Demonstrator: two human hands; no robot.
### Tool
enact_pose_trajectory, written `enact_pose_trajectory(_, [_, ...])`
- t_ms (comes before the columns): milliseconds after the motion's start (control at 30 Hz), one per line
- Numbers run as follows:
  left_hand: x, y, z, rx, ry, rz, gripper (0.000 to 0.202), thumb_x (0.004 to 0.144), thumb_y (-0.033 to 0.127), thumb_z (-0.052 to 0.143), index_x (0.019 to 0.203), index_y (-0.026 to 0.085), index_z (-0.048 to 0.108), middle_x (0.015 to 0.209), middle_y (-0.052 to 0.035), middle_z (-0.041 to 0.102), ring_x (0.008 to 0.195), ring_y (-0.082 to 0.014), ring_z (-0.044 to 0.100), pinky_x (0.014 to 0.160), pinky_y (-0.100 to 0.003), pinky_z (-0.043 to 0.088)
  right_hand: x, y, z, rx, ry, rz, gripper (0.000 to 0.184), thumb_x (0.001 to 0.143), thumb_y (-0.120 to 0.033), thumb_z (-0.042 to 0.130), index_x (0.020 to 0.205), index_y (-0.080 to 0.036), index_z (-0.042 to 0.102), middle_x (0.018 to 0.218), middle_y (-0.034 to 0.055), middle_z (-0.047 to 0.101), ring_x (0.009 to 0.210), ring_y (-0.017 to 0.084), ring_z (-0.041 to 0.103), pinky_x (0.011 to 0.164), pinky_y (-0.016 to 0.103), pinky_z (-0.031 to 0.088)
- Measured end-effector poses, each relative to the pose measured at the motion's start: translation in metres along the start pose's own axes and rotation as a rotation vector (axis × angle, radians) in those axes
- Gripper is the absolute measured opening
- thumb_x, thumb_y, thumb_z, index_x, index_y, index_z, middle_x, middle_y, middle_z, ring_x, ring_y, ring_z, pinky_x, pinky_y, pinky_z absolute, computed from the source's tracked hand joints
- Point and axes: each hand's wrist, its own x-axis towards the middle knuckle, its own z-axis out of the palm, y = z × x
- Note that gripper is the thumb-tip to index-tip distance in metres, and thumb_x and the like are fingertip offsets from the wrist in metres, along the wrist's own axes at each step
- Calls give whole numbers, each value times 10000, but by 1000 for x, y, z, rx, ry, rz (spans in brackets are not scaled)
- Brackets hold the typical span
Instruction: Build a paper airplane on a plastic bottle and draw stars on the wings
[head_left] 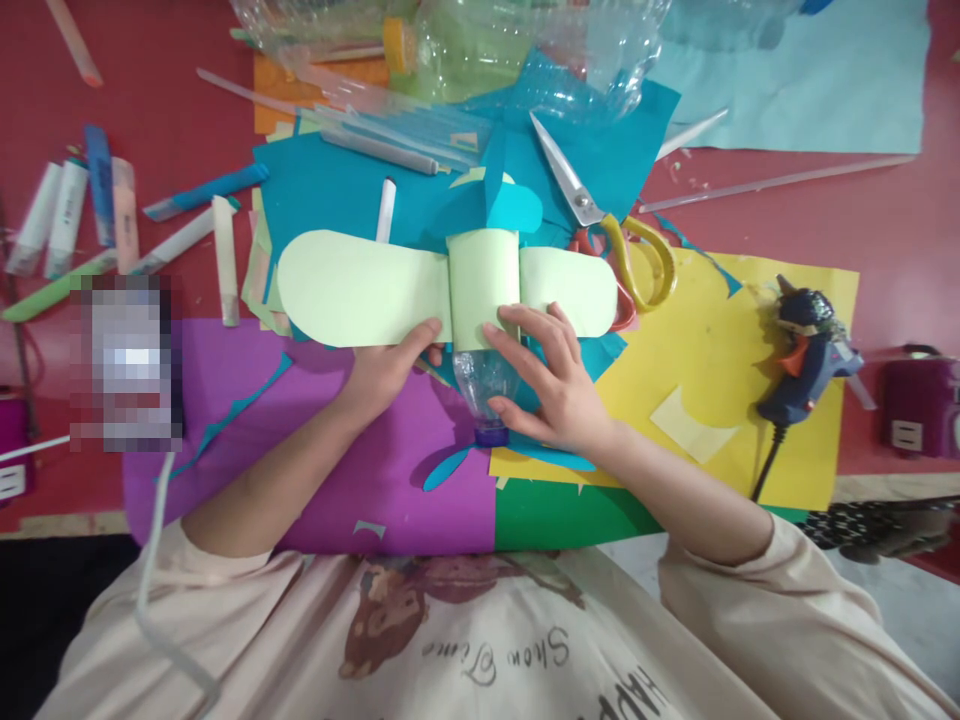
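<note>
A toy airplane made from a clear plastic bottle [480, 378] lies in front of me, its blue cap [491, 437] toward me. Pale green paper [484, 285] wraps its middle. A long pale green wing [360, 290] reaches left and a shorter-looking one [574, 290] right; blue paper tail fins [495, 195] stand at the far end. My left hand [401, 360] pinches the left wing's near edge by the body, thumb on top, other fingers mostly hidden underneath. My right hand [551, 375] curves over the bottle, fingertips on the paper wrap and thumb by the neck. Blue paper propeller blades [450, 467] spread near the cap.
Scissors with yellow handles [637, 260] lie right of the tail, over red handles. A blue glue gun [802, 380] rests on yellow paper [720, 330]. Markers [67, 215] and a blurred phone [135, 360] are left. Clear bottles [480, 50] stand beyond; purple paper [420, 500] lies nearer.
</note>
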Motion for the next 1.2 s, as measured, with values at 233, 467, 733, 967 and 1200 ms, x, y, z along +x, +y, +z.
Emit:
enact_pose_trajectory(233, [0,-4,-4,16,10,-50,332,688,515,645,577,217,551,536,-1,576,518,-162,547,532,-285,454,-1,1,1,6,-17,13,496,926,-452,388,1352,-212,470,1322,115,517,1259,267,486,1139,520,291])
enact_pose_trajectory(467, [2,0,-3,-1,-28,-49,307,683,469,631,540,212,542,503,5,552,486,-139,512,532,-280,450,-1,0,1,-6,-10,5,483,934,-459,376,1322,-196,494,1304,122,539,1256,254,502,1135,494,317])
enact_pose_trajectory(733, [1,3,-4,45,-42,-60,318,689,474,615,522,217,530,499,5,538,492,-145,515,543,-279,447,0,2,-1,29,-27,11,493,922,-458,405,1335,-203,492,1325,116,537,1257,254,511,1141,493,312])
enact_pose_trajectory(967, [1,5,-4,93,-45,-49,337,698,497,611,528,220,522,500,7,536,487,-150,516,547,-280,458,0,2,-1,59,-30,28,505,915,-461,421,1354,-219,479,1331,110,537,1260,263,506,1119,494,346])
enact_pose_trajectory(1200, [1,6,-4,114,-60,-42,351,699,521,609,537,223,519,509,6,529,495,-149,502,563,-279,451,1,3,-2,65,-33,43,499,901,-469,438,1333,-224,495,1318,103,543,1237,264,520,1127,500,334])
